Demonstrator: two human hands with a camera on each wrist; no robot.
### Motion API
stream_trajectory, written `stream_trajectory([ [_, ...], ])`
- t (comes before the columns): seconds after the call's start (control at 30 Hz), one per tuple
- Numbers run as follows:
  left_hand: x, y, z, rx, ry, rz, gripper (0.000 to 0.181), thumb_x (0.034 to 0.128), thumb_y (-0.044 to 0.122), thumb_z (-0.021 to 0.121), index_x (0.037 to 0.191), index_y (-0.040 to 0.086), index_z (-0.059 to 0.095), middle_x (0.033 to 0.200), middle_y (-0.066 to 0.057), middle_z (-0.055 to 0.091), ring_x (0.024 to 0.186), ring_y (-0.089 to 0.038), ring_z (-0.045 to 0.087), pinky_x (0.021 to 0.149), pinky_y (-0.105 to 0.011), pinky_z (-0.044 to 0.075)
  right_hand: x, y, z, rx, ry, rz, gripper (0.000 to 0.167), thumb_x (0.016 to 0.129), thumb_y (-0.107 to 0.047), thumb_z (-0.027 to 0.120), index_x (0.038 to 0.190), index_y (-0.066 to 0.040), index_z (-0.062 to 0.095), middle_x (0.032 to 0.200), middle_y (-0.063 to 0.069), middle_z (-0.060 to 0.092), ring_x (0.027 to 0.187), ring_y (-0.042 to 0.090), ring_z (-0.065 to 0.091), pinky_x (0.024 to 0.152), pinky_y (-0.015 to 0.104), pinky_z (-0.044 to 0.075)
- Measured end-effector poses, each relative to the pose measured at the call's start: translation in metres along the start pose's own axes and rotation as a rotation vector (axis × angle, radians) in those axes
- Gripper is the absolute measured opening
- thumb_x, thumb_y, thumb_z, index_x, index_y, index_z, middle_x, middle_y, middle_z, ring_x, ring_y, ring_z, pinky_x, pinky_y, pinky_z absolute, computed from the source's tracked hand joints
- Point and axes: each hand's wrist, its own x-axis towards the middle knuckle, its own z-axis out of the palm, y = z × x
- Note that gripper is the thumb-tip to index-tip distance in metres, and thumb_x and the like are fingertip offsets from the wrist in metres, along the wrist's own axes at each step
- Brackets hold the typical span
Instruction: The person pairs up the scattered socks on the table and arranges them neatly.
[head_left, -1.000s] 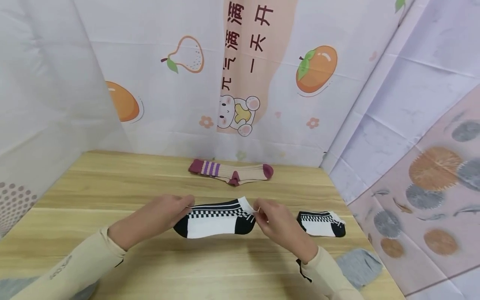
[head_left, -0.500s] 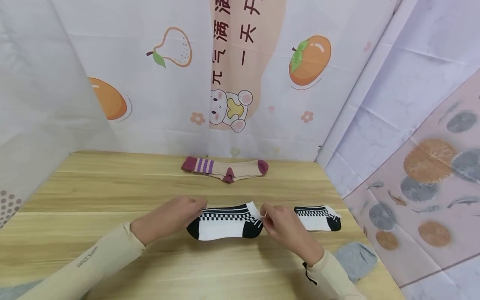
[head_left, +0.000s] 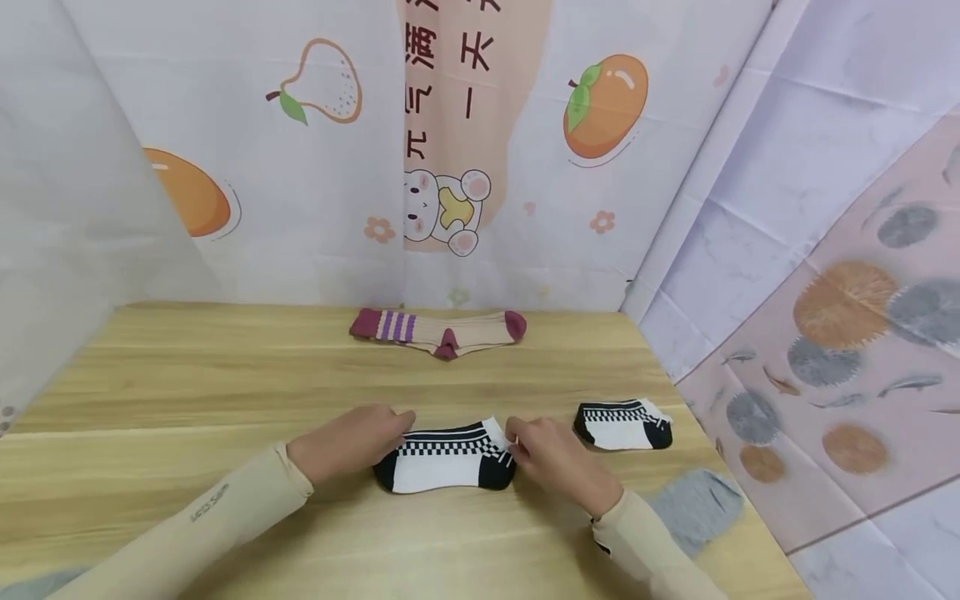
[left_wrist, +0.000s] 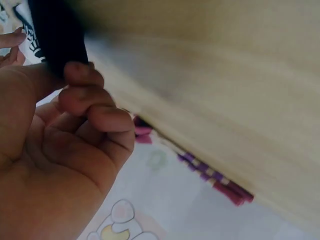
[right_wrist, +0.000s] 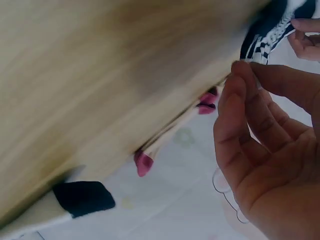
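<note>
A black-and-white checkered ankle sock (head_left: 442, 468) is stretched level between both hands at the middle of the table. The left hand (head_left: 358, 443) pinches its black toe end; in the left wrist view that hand (left_wrist: 75, 130) has thumb and fingertips together on the dark fabric (left_wrist: 57, 35). At the white cuff end, the right hand (head_left: 561, 460) pinches the sock's edge. The right wrist view shows the same hand (right_wrist: 270, 120) with thumb and forefinger closed on the fabric. Whether the sock touches the table is hard to tell.
Another checkered sock (head_left: 618, 425) lies to the right, above a grey sock (head_left: 697, 508) beside the right forearm. Beige-and-maroon striped socks (head_left: 442, 332) lie near the back edge. Grey fabric (head_left: 45, 583) shows at the lower left. Printed curtains (head_left: 315, 208) border the wooden table.
The head view has shifted, moving the background left and up in the frame. Both hands still pinch the checkered sock, which now appears lower, closer to the tabletop.
</note>
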Motion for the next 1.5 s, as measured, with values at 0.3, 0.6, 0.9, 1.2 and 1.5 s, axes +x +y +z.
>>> stream_trajectory([
  [0.3,0.001,-0.002,-0.004,0.045,0.017,-0.009,0.015,0.0954,0.016,0.067,0.086,0.011,0.056,0.062,0.008,0.045,0.055,-0.004,0.04,0.052,-0.022,0.04,-0.008,0.003,-0.008,-0.019,-0.028,0.062,0.007,0.087,-0.012,0.072,0.092,-0.01,0.068,0.062,-0.008,0.054,0.054,0.005,0.046,0.05,0.026,0.042],
  [0.6,0.03,0.015,-0.016,0.11,0.048,0.05,0.014,0.0946,0.019,0.069,0.09,0.01,0.059,0.066,0.007,0.05,0.057,-0.005,0.043,0.053,-0.024,0.043,-0.029,0.029,-0.039,-0.037,0.084,0.174,0.008,0.088,-0.01,0.072,0.096,-0.009,0.07,0.058,-0.014,0.047,0.052,0.001,0.039,0.05,0.023,0.04],
  [0.9,0.076,0.04,-0.018,0.068,0.044,0.124,0.018,0.099,0.023,0.063,0.086,0.014,0.055,0.065,0.009,0.044,0.057,-0.007,0.04,0.054,-0.023,0.038,-0.055,0.073,-0.064,-0.005,0.123,0.284,0.009,0.088,-0.003,0.071,0.096,-0.003,0.069,0.072,-0.003,0.06,0.065,0.011,0.055,0.058,0.032,0.048],
  [1.2,0.14,0.068,-0.005,0.025,0.002,0.203,0.017,0.0997,0.022,0.062,0.088,0.012,0.057,0.066,0.005,0.048,0.058,-0.008,0.045,0.057,-0.023,0.042,-0.068,0.114,-0.063,-0.009,0.103,0.324,0.023,0.086,0.001,0.072,0.107,0.006,0.065,0.104,0.022,0.067,0.098,0.041,0.063,0.083,0.053,0.052],
  [1.5,0.189,0.076,0.034,0.002,-0.041,0.141,0.016,0.0994,0.025,0.062,0.09,0.012,0.061,0.071,0.005,0.054,0.063,-0.008,0.048,0.062,-0.022,0.044,-0.076,0.158,-0.053,0.006,0.047,0.406,0.037,0.089,-0.001,0.068,0.121,0.014,0.056,0.116,0.033,0.062,0.109,0.05,0.058,0.092,0.059,0.046],
])
